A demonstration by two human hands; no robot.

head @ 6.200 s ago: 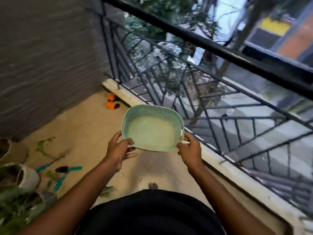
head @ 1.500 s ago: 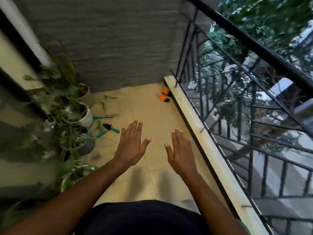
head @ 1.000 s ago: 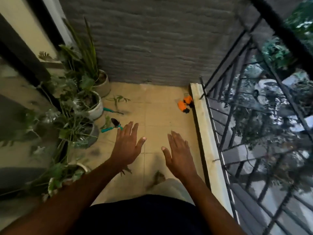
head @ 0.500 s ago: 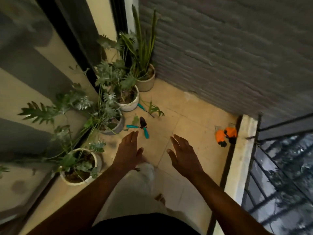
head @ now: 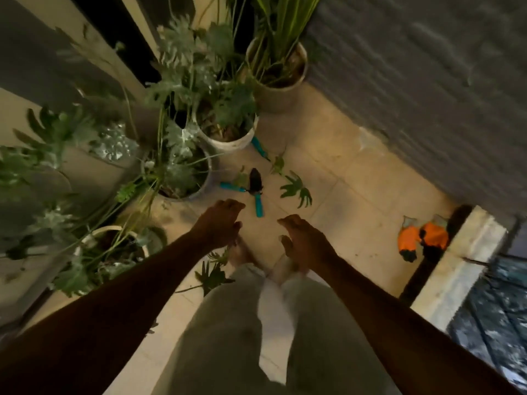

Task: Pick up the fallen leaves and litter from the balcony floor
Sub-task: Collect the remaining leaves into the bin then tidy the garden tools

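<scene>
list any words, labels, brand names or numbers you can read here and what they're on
None can be read.
The orange and black work gloves, the teal-handled hand trowel, the round white plant pot and the grey ribbed wall show no lettering. The picture is dim and blurred, so any small print would be illegible.

The person is wearing loose, pale grey-beige trousers (head: 228, 337), the cloth hanging wide over both legs. The left hand (head: 219, 226) and right hand (head: 302, 243) are showing bare, as are the forearms (head: 128, 283). A bare foot (head: 239, 253) is peeking out below the left trouser leg.
</scene>
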